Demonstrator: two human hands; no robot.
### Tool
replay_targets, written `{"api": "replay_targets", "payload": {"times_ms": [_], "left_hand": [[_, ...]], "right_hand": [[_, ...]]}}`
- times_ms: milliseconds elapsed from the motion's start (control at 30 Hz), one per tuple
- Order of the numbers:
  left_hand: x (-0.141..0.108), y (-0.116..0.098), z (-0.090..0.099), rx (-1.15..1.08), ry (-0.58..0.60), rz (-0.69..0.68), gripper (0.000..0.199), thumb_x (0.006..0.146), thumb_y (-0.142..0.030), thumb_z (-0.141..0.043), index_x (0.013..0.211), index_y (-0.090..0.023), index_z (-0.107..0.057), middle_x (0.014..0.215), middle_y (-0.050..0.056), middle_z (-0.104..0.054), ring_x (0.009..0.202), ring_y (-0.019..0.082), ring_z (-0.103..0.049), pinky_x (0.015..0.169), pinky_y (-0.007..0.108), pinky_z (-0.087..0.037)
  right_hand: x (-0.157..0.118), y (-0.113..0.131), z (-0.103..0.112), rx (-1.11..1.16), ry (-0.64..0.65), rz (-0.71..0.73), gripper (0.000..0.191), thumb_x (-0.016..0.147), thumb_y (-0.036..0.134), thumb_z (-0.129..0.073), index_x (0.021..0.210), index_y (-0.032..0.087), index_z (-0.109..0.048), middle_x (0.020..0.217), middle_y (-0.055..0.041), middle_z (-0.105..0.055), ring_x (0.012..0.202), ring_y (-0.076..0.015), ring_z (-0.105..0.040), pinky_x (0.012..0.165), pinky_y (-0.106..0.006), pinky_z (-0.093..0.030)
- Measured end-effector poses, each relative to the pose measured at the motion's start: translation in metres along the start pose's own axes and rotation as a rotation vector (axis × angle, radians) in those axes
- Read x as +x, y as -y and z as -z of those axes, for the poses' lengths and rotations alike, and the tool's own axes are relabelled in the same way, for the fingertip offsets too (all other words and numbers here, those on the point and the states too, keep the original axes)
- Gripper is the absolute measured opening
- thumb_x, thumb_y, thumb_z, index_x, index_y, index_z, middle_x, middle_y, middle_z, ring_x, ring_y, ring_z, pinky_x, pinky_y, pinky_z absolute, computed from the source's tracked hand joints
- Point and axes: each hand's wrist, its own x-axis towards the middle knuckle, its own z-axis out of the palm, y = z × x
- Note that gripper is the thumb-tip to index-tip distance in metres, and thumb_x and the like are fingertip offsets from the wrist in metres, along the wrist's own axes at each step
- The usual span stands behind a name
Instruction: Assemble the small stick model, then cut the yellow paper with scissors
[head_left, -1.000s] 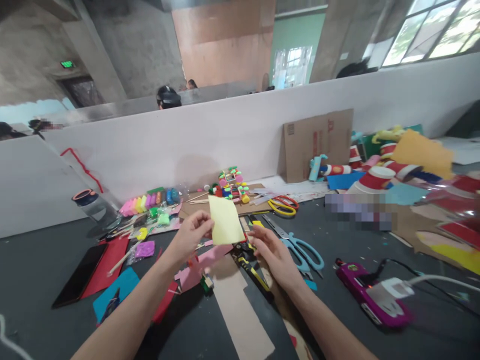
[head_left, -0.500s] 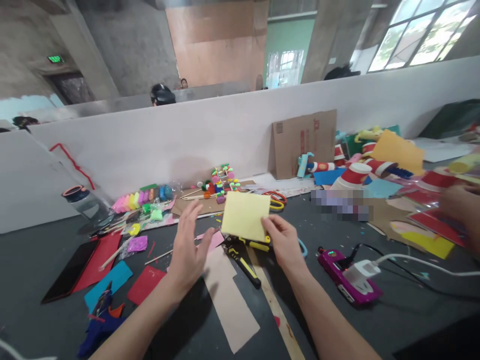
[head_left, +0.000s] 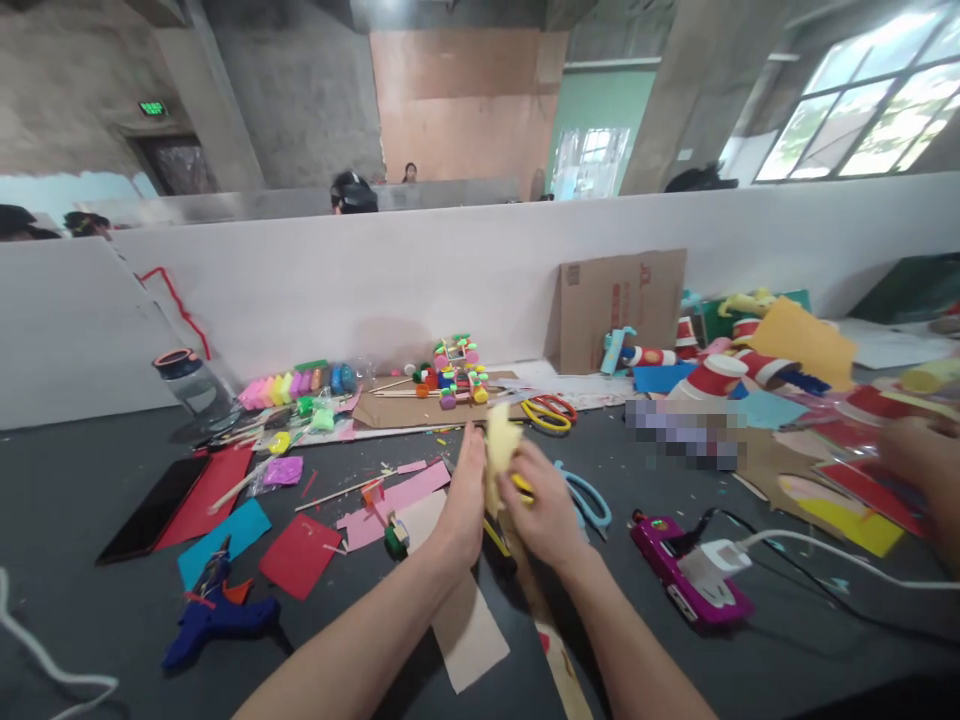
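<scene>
A pale yellow sheet of paper [head_left: 501, 450] stands between my hands, turned almost edge-on and a little smeared by motion. My right hand [head_left: 541, 505] pinches it from the right. On its other side my left hand [head_left: 466, 495] is held upright and flat, fingers stretched, close against the sheet; whether it touches cannot be made out. Beneath the hands lie a black and yellow tool [head_left: 498, 545], mostly hidden, a wooden strip [head_left: 551, 640] and a pale pink paper strip [head_left: 471, 640]. A small piece with a green end [head_left: 396, 538] lies left of my left hand.
A blue glue gun [head_left: 217, 625], red paper [head_left: 301, 556] and a phone [head_left: 152, 510] lie left. Light-blue scissors [head_left: 589, 498] and a purple power strip [head_left: 686, 580] are on the right. Paper cups [head_left: 712, 378] stand behind; another person's hand [head_left: 922, 450] shows far right.
The yellow sheet has turned from facing me to nearly edge-on. My left hand has moved right, up to the sheet. The small green-ended piece now shows beside it.
</scene>
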Motion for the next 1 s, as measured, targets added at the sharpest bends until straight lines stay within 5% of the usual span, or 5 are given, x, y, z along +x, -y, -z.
{"api": "replay_targets", "payload": {"times_ms": [267,433,667,867,1000], "left_hand": [[-0.007,0.004,0.021,-0.198,-0.085,0.134,0.038,0.095,-0.045,-0.053,0.112,-0.014,-0.063,0.110,0.009,-0.069,0.094,0.020,-0.068,0.084,0.042,-0.056],[-0.007,0.001,0.023,-0.237,-0.109,0.036,0.042,0.097,-0.046,-0.046,0.116,-0.013,-0.065,0.124,0.016,-0.069,0.111,0.024,-0.067,0.098,0.040,-0.052],[-0.022,-0.002,0.025,-0.078,-0.070,-0.126,0.028,0.097,-0.033,-0.049,0.110,-0.015,-0.068,0.126,0.009,-0.070,0.127,0.023,-0.059,0.108,0.035,-0.045],[-0.044,-0.015,0.049,0.150,0.025,-0.214,0.029,0.096,-0.034,-0.051,0.108,-0.013,-0.067,0.118,0.012,-0.073,0.122,0.029,-0.062,0.103,0.043,-0.049],[-0.071,-0.025,0.081,0.354,0.006,-0.431,0.028,0.091,-0.028,-0.062,0.119,-0.022,-0.061,0.137,0.006,-0.060,0.136,0.022,-0.048,0.114,0.037,-0.035]], "right_hand": [[-0.005,0.004,-0.023,-0.173,0.278,0.086,0.038,0.092,0.043,-0.056,0.127,0.028,-0.062,0.137,-0.0075,-0.059,0.128,-0.0270,-0.053,0.112,-0.049,-0.037],[0.001,-0.013,-0.012,-0.302,-0.031,-0.059,0.051,0.098,0.042,-0.046,0.144,0.019,-0.044,0.155,-0.0171,-0.033,0.146,-0.0361,-0.021,0.115,-0.068,-0.010],[-0.006,-0.025,-0.022,-0.088,0.059,-0.248,0.032,0.095,0.038,-0.060,0.118,0.015,-0.060,0.117,-0.0082,-0.063,0.102,-0.0216,-0.063,0.089,-0.044,-0.054],[-0.007,-0.054,-0.029,0.195,0.101,-0.405,0.025,0.096,0.036,-0.059,0.106,0.014,-0.062,0.097,-0.0040,-0.065,0.078,-0.0140,-0.064,0.069,-0.031,-0.056],[-0.003,-0.066,-0.030,0.304,-0.008,-0.409,0.029,0.091,0.043,-0.063,0.086,0.015,-0.061,0.074,0.0023,-0.061,0.060,-0.0097,-0.059,0.058,-0.025,-0.052]]}}
